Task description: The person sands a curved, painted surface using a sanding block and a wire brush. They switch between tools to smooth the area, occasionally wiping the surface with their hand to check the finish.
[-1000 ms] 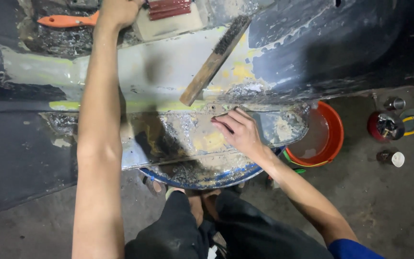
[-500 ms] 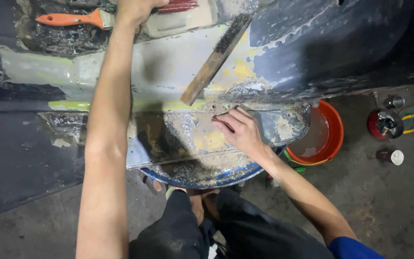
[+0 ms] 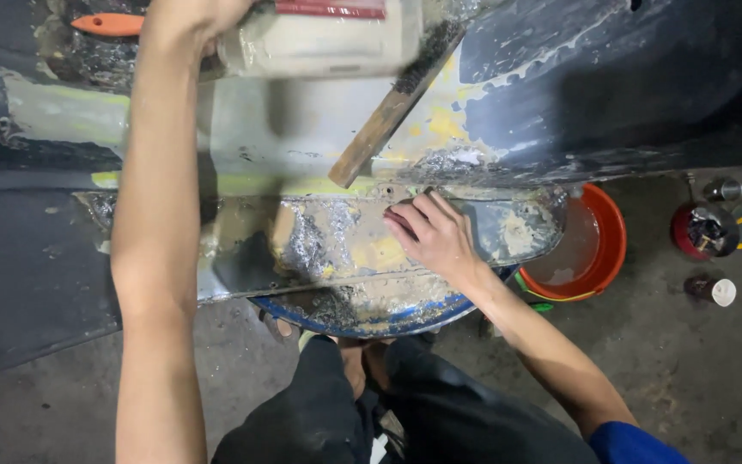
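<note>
At the top edge of the view, our left hand (image 3: 189,19) reaches up and closes around a pale rectangular container (image 3: 324,43) with a red strip along its upper side; the fingers themselves are cut off by the frame, so we cannot tell how firmly they clamp it. The container sits against the upper part of the body panel (image 3: 302,120), a grey curved sheet with yellow-green filler patches. Just left of that hand lies an orange-handled brush (image 3: 106,24) on the dark, dirty surface.

Below, our right hand (image 3: 434,234) rests flat and open on the lower lip of the panel, fingers spread slightly and pointing left, touching the rough silvery sanded area (image 3: 319,241). It holds nothing.

A wooden stick (image 3: 392,112), its upper end dark with residue, leans diagonally on the panel between the two hands, its lower end just above the right fingertips.

Under the panel lip, a blue-rimmed round tub (image 3: 362,314) shows, crusted with grey matter. An orange bucket (image 3: 607,249) stands on the concrete floor to the right, near a red can (image 3: 699,232) and a small white-capped bottle (image 3: 713,290).
</note>
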